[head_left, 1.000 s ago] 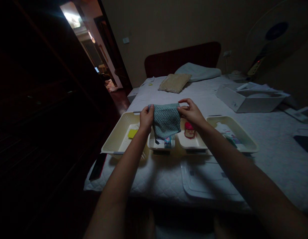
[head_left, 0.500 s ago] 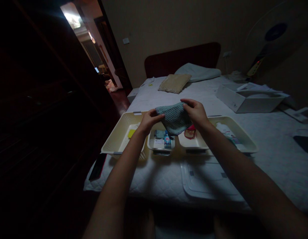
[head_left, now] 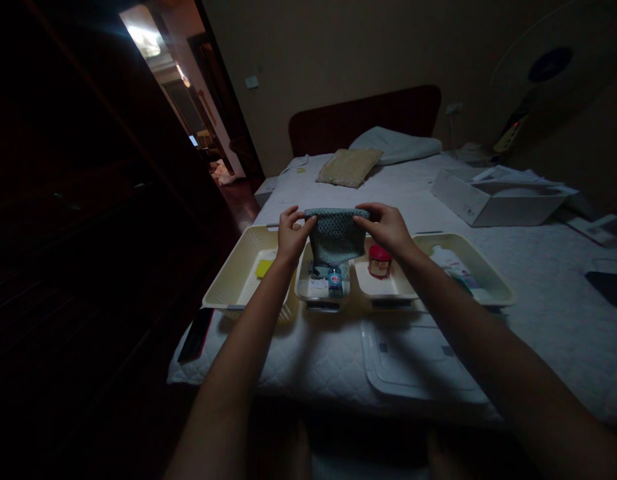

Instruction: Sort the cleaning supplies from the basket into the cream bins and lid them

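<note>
Left fingers (head_left: 310,223) and right fingers (head_left: 361,221) clamped on a nubbly, squarish teal cloth (head_left: 337,241).

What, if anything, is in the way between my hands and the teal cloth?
Nothing visible: your left hand and right hand each pinch the teal cloth directly near a top corner. The blue-labelled bottle shows below the cloth, not between.

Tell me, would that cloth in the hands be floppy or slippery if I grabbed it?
Probably floppy: the cloth hangs loosely from its top edge. It's likely light, since pinching near its top corners seems enough to hold it. Its bumpy weave should make it grippy, not slippery.
</note>
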{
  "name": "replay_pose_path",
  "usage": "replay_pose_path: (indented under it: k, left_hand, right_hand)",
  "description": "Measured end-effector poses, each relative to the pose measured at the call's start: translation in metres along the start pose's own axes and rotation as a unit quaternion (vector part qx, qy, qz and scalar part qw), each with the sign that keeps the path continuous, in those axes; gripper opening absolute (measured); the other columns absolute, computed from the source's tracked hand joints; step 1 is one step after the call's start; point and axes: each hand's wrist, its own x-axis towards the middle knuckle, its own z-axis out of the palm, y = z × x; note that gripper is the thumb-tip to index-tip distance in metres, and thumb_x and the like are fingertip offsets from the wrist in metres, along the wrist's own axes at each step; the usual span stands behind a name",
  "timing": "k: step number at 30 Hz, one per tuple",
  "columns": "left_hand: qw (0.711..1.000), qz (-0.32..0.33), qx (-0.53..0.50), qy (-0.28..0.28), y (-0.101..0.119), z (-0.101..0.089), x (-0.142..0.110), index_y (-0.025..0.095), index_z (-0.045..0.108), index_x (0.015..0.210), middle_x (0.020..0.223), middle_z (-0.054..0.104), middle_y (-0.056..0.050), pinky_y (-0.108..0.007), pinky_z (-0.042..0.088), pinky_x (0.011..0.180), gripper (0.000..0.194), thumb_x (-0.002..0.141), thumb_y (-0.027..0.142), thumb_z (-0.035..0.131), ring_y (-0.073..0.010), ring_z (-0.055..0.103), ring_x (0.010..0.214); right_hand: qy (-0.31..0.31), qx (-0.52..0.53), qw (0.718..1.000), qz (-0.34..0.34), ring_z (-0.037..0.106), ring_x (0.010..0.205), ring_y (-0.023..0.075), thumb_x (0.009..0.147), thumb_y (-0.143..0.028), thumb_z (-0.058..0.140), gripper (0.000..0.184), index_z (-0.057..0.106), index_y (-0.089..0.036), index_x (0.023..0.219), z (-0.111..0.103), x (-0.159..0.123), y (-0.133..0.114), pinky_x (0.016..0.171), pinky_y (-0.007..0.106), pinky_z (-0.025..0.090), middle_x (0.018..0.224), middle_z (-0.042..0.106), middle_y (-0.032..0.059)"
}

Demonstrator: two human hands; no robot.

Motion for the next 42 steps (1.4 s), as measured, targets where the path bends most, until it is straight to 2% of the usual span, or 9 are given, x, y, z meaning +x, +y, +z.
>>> replay_pose_path:
  k: [3, 8, 14, 18, 22, 26, 32, 37, 42]
  left_hand:
    - [0.999, -0.006, -0.031, -0.024, 0.004, 0.000, -0.001, 0.018, 0.062, 0.075, 0.121, 0.059, -0.008, -0.028, 0.045, 0.088, 0.025, 0.062, 0.034, 0.077, -0.0206, 0.054, 0.112]
    - [0.994, -0.006, -0.067, -0.086, 0.004, 0.001, -0.003, 0.019, 0.064, 0.089, 0.094, 0.068, -0.004, -0.028, 0.046, 0.085, 0.034, 0.064, 0.038, 0.076, -0.0177, 0.062, 0.094]
    - [0.995, 0.005, -0.064, -0.072, -0.001, 0.003, 0.000, 0.019, 0.064, 0.086, 0.085, 0.068, -0.002, -0.025, 0.047, 0.075, 0.027, 0.067, 0.035, 0.073, -0.0144, 0.062, 0.079]
    - [0.998, 0.008, -0.049, -0.050, -0.004, 0.005, 0.002, 0.018, 0.063, 0.081, 0.081, 0.066, -0.001, -0.023, 0.046, 0.070, 0.022, 0.068, 0.033, 0.072, -0.0123, 0.059, 0.075]
    - [0.997, 0.004, -0.061, -0.052, -0.006, 0.005, 0.001, 0.018, 0.061, 0.079, 0.080, 0.065, 0.000, -0.022, 0.045, 0.072, 0.024, 0.068, 0.035, 0.073, -0.0118, 0.059, 0.078]
    - [0.991, -0.044, -0.104, -0.068, -0.003, 0.006, -0.002, 0.018, 0.060, 0.080, 0.076, 0.062, 0.002, -0.021, 0.044, 0.069, 0.032, 0.066, 0.042, 0.075, -0.0098, 0.056, 0.073]
    - [0.976, -0.093, -0.109, -0.163, 0.003, 0.008, -0.011, 0.016, 0.067, 0.082, 0.080, 0.066, 0.000, -0.023, 0.044, 0.071, 0.042, 0.056, 0.045, 0.082, -0.0115, 0.058, 0.075]
    - [0.965, -0.132, -0.084, -0.209, 0.004, 0.007, -0.017, 0.013, 0.069, 0.071, 0.071, 0.066, -0.001, -0.027, 0.044, 0.073, 0.042, 0.057, 0.051, 0.081, -0.0132, 0.058, 0.072]
    - [0.963, -0.153, -0.112, -0.190, -0.004, 0.006, -0.013, 0.013, 0.071, 0.080, 0.077, 0.070, -0.003, -0.029, 0.047, 0.080, 0.043, 0.057, 0.048, 0.081, -0.0162, 0.062, 0.079]
  right_hand:
    - [-0.023, 0.021, 0.999, 0.017, 0.060, 0.074, 0.0188, 0.067, -0.033, 0.070, 0.024, 0.069, -0.015, 0.083, 0.001, -0.002, -0.003, 0.071, 0.035, 0.049, 0.079, 0.067, 0.0058]
    - [-0.039, 0.032, 0.999, 0.012, 0.057, 0.070, 0.0167, 0.068, -0.039, 0.069, 0.025, 0.066, -0.016, 0.079, -0.001, -0.002, -0.006, 0.065, 0.031, 0.047, 0.076, 0.065, 0.0041]
    - [-0.025, -0.010, 1.000, 0.001, 0.053, 0.066, 0.0157, 0.069, -0.052, 0.068, 0.035, 0.059, -0.018, 0.074, -0.003, 0.000, -0.006, 0.061, 0.029, 0.044, 0.068, 0.057, 0.0017]
    - [-0.035, 0.030, 0.999, 0.008, 0.051, 0.064, 0.0138, 0.068, -0.056, 0.068, 0.039, 0.054, -0.019, 0.072, 0.000, -0.002, -0.008, 0.060, 0.027, 0.042, 0.066, 0.055, -0.0003]
    - [-0.042, 0.054, 0.998, 0.014, 0.047, 0.061, 0.0121, 0.069, -0.054, 0.068, 0.038, 0.050, -0.021, 0.070, 0.003, -0.003, -0.010, 0.056, 0.025, 0.038, 0.064, 0.050, -0.0024]
    - [-0.031, 0.055, 0.998, 0.010, 0.046, 0.061, 0.0123, 0.071, -0.050, 0.068, 0.035, 0.048, -0.021, 0.072, 0.004, -0.003, -0.010, 0.054, 0.024, 0.036, 0.063, 0.048, -0.0029]
    - [-0.052, 0.039, 0.998, -0.020, 0.044, 0.060, 0.0120, 0.074, -0.046, 0.064, 0.029, 0.048, -0.021, 0.075, 0.004, -0.003, -0.011, 0.055, 0.025, 0.036, 0.065, 0.046, -0.0035]
    - [-0.022, 0.025, 0.999, -0.039, 0.046, 0.065, 0.0132, 0.077, -0.040, 0.062, 0.023, 0.048, -0.022, 0.077, 0.003, -0.004, -0.016, 0.060, 0.026, 0.039, 0.068, 0.048, -0.0022]
    - [-0.022, 0.040, 0.999, -0.025, 0.047, 0.065, 0.0127, 0.074, -0.038, 0.064, 0.023, 0.049, -0.021, 0.077, 0.003, -0.004, -0.014, 0.060, 0.026, 0.039, 0.068, 0.049, -0.0027]
